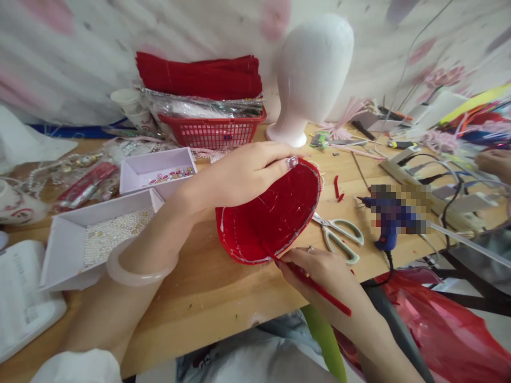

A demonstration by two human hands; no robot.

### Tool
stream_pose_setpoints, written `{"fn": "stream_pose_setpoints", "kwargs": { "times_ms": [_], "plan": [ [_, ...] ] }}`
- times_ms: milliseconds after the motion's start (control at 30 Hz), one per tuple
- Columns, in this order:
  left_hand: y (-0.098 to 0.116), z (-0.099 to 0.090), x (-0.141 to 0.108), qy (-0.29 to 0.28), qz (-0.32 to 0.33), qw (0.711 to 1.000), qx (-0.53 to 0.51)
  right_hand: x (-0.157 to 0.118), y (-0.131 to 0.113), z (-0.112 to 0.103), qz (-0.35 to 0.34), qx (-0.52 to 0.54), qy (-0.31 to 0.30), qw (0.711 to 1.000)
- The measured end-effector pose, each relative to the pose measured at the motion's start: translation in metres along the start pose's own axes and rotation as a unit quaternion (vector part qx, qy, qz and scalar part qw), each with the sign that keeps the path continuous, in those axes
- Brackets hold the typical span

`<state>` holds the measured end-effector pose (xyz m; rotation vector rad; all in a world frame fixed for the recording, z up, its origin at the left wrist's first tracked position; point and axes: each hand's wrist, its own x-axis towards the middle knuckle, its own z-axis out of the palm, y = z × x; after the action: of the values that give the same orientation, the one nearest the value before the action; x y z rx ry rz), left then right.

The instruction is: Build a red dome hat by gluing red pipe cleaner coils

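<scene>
A red bowl-shaped cap [279, 207] is tilted with its hollow inside towards me, and whitish glue-like lines run along its rim. My left hand [251, 173] lies over its upper left edge and grips it, the fingertips hidden behind. At the lower rim my right hand [315, 266] pinches a thin red strip [325, 295]. One end of the strip meets the rim, while the other trails back over the hand. Right of the cap lie scissors [339, 236] with pale green handles and short red offcuts [337, 187]. A blue glue gun [385, 221], partly blurred out, is farther right.
White boxes hold pearl beads [115, 234] and coloured gems [171, 175] at left. Behind stand a red basket [215, 130] with folded red cloth [199, 77] and a white mannequin head [315, 69]. A power strip [427, 186] and another person's hand [495, 162] are at right.
</scene>
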<state>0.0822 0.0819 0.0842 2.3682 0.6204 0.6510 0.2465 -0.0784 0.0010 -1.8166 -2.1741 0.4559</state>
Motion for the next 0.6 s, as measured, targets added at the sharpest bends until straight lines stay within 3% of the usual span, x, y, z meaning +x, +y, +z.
{"fn": "stream_pose_setpoints", "kwargs": {
  "times_ms": [167, 267, 333, 500, 600],
  "plan": [
    [0.001, 0.001, -0.001, -0.006, 0.004, 1.0, 0.0, -0.003, -0.001, -0.001, 0.018, -0.003, -0.045, 0.999],
    [0.002, 0.0, -0.001, -0.006, -0.007, 1.0, -0.001, -0.011, 0.006, -0.015, 0.052, 0.011, -0.07, 0.996],
    [0.004, 0.0, -0.001, -0.004, -0.012, 1.0, -0.005, -0.013, 0.012, -0.028, 0.049, 0.044, -0.051, 0.996],
    [0.004, 0.001, -0.001, -0.009, -0.007, 1.0, -0.016, 0.012, 0.015, -0.04, -0.024, 0.124, 0.067, 0.99],
    [0.004, 0.002, -0.001, -0.012, 0.005, 1.0, -0.005, 0.041, 0.015, -0.026, -0.118, 0.07, 0.052, 0.989]
  ]
}}
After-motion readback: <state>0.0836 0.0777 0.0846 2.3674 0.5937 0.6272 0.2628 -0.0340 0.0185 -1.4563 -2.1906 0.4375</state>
